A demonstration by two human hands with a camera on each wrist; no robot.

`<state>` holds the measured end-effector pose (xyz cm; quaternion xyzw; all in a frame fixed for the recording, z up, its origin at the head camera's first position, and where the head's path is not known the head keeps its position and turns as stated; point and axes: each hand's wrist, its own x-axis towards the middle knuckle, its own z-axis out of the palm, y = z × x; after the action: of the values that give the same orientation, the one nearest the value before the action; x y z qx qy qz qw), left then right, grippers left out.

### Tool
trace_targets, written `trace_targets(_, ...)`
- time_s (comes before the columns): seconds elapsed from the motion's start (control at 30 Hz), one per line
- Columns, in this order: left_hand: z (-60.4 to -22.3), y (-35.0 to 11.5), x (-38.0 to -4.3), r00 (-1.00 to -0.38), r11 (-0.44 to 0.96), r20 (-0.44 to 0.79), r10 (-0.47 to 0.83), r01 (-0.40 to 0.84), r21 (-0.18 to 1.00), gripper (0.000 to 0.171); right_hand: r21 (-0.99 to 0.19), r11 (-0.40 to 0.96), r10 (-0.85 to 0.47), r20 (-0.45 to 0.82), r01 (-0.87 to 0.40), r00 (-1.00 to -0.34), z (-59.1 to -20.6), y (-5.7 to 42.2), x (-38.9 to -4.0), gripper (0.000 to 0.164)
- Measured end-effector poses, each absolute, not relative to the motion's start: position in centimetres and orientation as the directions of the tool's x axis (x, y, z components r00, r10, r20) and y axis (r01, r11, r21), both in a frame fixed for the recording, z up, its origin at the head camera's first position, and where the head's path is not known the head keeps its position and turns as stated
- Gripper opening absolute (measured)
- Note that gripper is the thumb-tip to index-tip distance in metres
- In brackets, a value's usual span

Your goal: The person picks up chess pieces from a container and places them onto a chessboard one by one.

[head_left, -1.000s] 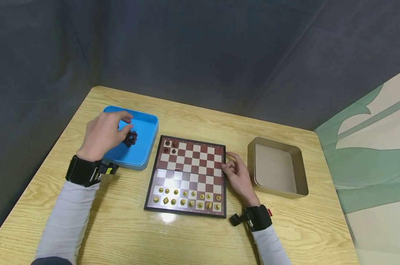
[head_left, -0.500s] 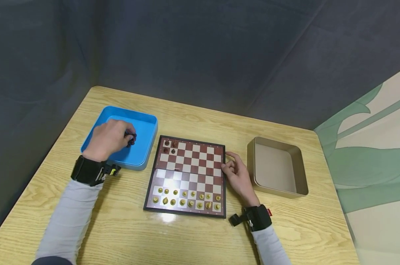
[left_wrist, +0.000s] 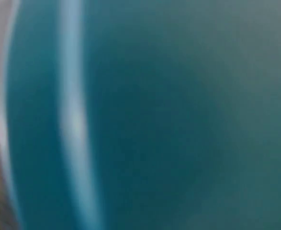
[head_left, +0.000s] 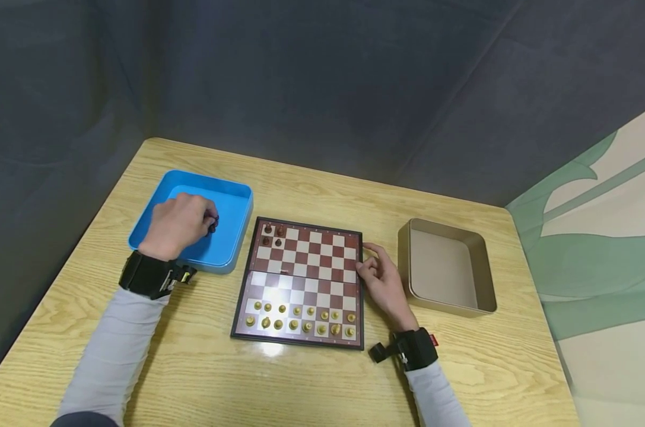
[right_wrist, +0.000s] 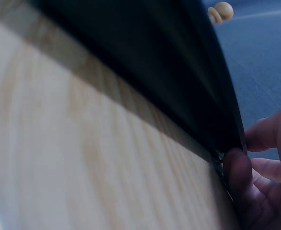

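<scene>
My left hand (head_left: 179,224) reaches down into the blue box (head_left: 235,218), its fingers curled at a few dark red chess pieces (head_left: 212,227) and seeming to pinch one. The fingertips and most of those pieces are hidden behind the hand. Only the blurred blue box wall (left_wrist: 39,120) fills most of the left wrist view. My right hand (head_left: 383,283) holds the right edge of the chessboard (head_left: 317,270). In the right wrist view its thumb (right_wrist: 238,170) presses the board's dark side (right_wrist: 164,62), with other fingers curled beside the rim.
Several gold chess pieces (head_left: 293,324) stand in two rows along the board's near side. Several dark red pieces (head_left: 267,229) stand at its far left corner. An open beige box (head_left: 445,267) sits right of the board. A dark curtain (head_left: 301,89) hangs behind the table.
My left hand has lowered onto the dark pieces in the blue box, and its thumb and fingers have closed together. The right hand stays at the board's edge.
</scene>
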<state>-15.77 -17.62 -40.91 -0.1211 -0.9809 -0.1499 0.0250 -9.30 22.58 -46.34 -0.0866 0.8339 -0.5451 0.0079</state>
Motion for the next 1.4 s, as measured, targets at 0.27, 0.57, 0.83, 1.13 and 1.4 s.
trace_targets(0.27,-41.4,-17.5,-16.0,-0.968,0.930,0.099,0.230,0.249,0.272,0.004,-0.919,0.370,-0.148,0.088,-0.138,-0.985,-46.0,22.5,-9.2,0.043)
trace_targets(0.57,-41.6,-17.5,-16.0,-0.963,0.922,0.142,0.227,0.260,0.288,0.006,-0.922,0.365,-0.148,0.081,-0.130,-0.986,-45.8,22.4,-9.2,0.043)
trace_targets(0.83,-41.1,-17.5,-15.8,-0.960,0.914,0.156,0.234,0.272,0.301,0.007,-0.918,0.376,-0.144,0.078,-0.127,-0.986,-45.8,22.4,-9.2,0.043)
trace_targets(1.13,-40.5,-17.3,-15.7,-0.945,0.904,0.216,0.245,0.303,0.302,0.004,-0.907,0.386,-0.165,0.113,-0.170,-0.980,-45.7,22.4,-9.2,0.043)
trace_targets(1.4,-39.9,-16.8,-15.4,-0.930,0.897,0.268,0.250,0.327,0.299,0.009,-0.905,0.386,-0.169,0.119,-0.177,-0.978,-45.6,22.3,-9.2,0.043)
